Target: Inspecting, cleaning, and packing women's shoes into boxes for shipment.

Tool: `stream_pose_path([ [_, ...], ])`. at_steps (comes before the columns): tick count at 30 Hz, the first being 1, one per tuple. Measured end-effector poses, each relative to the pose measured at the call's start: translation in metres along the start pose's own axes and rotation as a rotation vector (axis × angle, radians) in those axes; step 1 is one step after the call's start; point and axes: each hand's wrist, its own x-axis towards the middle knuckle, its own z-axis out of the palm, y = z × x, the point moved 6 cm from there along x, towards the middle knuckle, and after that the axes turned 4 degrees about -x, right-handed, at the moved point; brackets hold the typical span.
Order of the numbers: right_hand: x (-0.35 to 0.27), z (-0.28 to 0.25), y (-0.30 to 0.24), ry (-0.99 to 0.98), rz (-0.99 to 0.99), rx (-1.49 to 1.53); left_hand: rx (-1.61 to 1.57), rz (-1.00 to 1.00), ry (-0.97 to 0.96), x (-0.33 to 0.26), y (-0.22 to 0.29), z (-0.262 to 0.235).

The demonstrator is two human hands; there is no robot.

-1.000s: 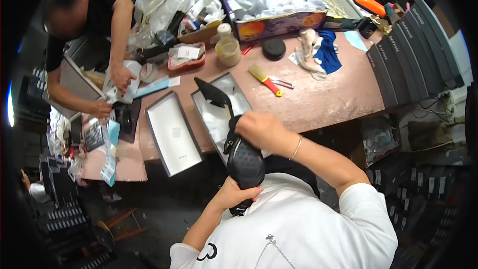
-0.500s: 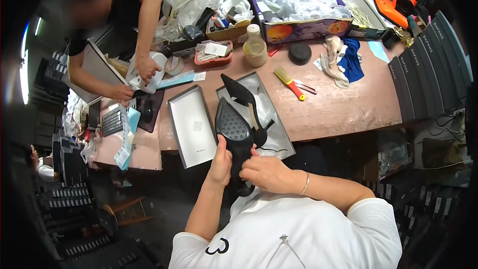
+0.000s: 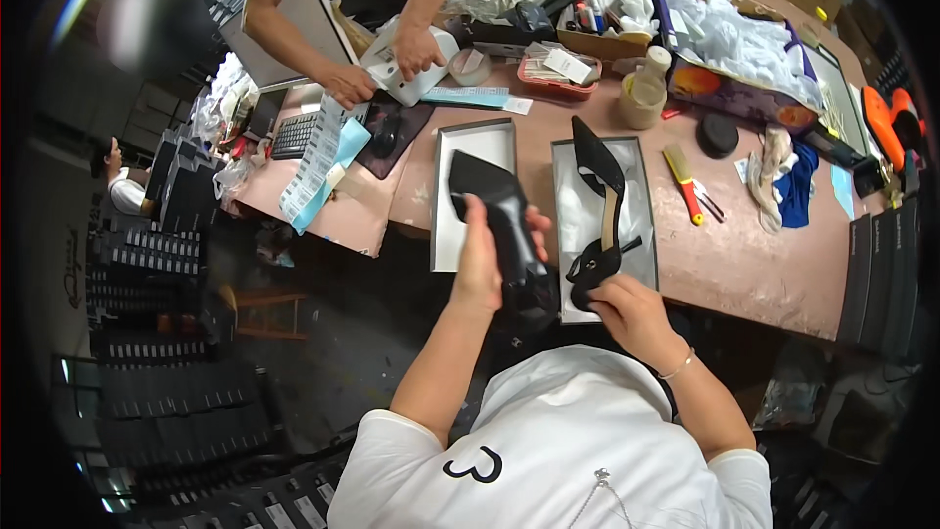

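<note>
My left hand (image 3: 480, 260) is closed round a black pointed shoe (image 3: 497, 198), held tilted above the near edge of the table, its toe pointing away from me. To its right, a second black slingback shoe (image 3: 595, 152) lies lengthwise over an open shoe box (image 3: 649, 240) with white tissue inside. My right hand (image 3: 638, 318) has its fingers pinched at the near, heel end of this second shoe. Left of the box, behind the held shoe, lies a grey-rimmed box lid (image 3: 447, 162), white inside.
Across the table a co-worker's hands (image 3: 416, 51) touch a white device. A yellow-red brush (image 3: 679, 176), a black round tin (image 3: 718, 135), cloths (image 3: 798, 186) and a bottle (image 3: 643, 98) stand or lie to the right. Dark shoe boxes (image 3: 871, 264) line the right edge.
My right hand has left the held shoe and moved to the heel end of the other shoe. The shoe in my left hand has turned, hiding its patterned sole. The view has shifted.
</note>
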Motion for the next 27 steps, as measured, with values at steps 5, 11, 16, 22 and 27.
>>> stream_pose_path([
  [5,0.024,-0.019,-0.061,0.048,-0.278,0.088,0.025,0.315,0.24,-0.009,0.014,-0.009],
  [11,0.012,0.012,-0.043,0.008,-0.496,-0.103,-0.164,0.238,0.181,-0.019,0.01,-0.009],
  [16,0.042,-0.033,-0.04,0.182,-0.113,0.135,0.088,0.201,0.065,-0.025,0.025,-0.001],
  [22,0.038,0.008,-0.052,-0.458,-0.185,0.18,0.168,0.087,-0.013,-0.03,-0.001,-0.008],
  [27,0.015,-0.035,-0.022,-0.062,-0.009,0.193,0.005,0.168,0.024,-0.01,0.021,0.005],
])
